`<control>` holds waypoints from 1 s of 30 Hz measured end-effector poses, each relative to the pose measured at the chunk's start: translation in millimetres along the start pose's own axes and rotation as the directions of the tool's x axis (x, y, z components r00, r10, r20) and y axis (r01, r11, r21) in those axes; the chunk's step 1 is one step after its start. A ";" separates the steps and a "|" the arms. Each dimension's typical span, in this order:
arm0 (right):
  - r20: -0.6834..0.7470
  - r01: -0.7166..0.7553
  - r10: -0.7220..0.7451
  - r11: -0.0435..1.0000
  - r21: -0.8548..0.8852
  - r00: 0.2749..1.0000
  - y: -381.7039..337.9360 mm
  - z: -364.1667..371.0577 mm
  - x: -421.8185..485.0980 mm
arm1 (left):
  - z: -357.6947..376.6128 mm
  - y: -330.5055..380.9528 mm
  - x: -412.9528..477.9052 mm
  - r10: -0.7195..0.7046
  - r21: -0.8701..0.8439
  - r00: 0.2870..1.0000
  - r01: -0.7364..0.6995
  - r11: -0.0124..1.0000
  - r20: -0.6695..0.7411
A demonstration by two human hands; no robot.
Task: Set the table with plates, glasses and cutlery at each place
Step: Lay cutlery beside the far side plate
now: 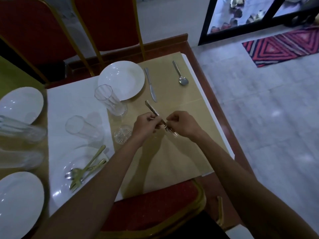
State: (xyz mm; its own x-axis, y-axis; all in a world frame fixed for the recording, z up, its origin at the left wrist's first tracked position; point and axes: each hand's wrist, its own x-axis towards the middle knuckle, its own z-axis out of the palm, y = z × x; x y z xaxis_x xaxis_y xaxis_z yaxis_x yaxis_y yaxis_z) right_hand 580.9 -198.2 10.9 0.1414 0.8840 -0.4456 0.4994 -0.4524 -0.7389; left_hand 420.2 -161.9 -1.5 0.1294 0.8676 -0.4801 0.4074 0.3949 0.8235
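My left hand [145, 125] grips a silver fork [152, 110] by its handle, which sticks up and away towards the far plate. My right hand [181, 125] pinches the same fork near its tines, both hands held over the beige placemat [172, 161]. Beyond them lie a white plate [121, 80], a knife [151, 85] to its right and a spoon [180, 74] further right. A tall glass [109, 100] stands by the plate; a short glass [122, 134] sits just left of my left wrist.
A clear dish with gold cutlery [84, 169] lies at the near left, and another glass [82, 128] lies beside it. White plates [20, 104] and more glasses [17, 131] fill the left edge. Red chairs [155, 207] stand at the near and far sides.
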 end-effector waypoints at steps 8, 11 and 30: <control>0.164 0.070 -0.037 0.978 -0.199 0.986 8.7 -8.1 47.9 | 24.4 -1.7 36.5 -0.146 -0.198 0.989 0.151 0.969 0.040; 0.195 0.093 -0.039 0.958 -0.271 0.980 6.6 -9.9 68.8 | 31.5 -4.4 50.8 -0.178 -0.291 0.983 0.183 0.939 0.044; -0.013 0.078 -0.083 0.971 -0.227 0.996 6.0 -7.3 197.7 | 49.2 -72.3 110.7 0.299 0.746 0.903 0.035 0.665 -0.308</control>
State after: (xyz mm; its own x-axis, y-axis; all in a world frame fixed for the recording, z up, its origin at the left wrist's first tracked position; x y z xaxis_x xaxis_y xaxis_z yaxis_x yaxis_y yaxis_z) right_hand 618.1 -25.3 -77.9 0.1109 0.9199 -0.3763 0.6897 -0.3438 -0.6373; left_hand 449.5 -109.3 -129.1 -0.0398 0.9947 -0.0947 0.9499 0.0671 0.3052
